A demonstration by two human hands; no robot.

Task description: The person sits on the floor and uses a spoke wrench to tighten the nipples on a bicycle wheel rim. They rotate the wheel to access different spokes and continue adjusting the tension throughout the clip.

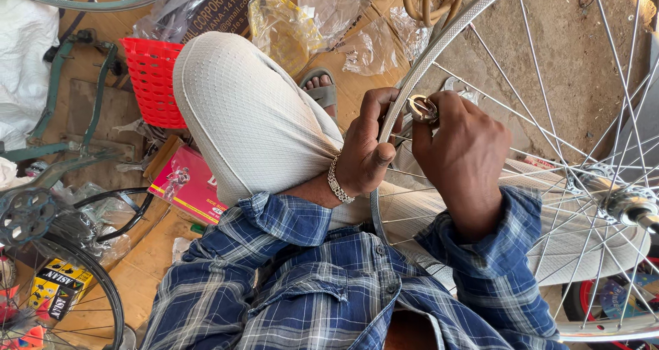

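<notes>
Head view: left hand (364,154) is gripping the stiff, light wheel rim (439,44); right hand (461,154) fingers are pinching a small spoke wrench (421,108)

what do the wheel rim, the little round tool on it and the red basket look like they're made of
Wheel rim: bright polished metal, probably steel or chrome plated, judging by its silvery glare.
Round tool, pinched by the right hand while the left hand grips the rim: dull grey metal, worn looking.
Red basket: moulded plastic, going by its even colour and lattice of holes.
</notes>
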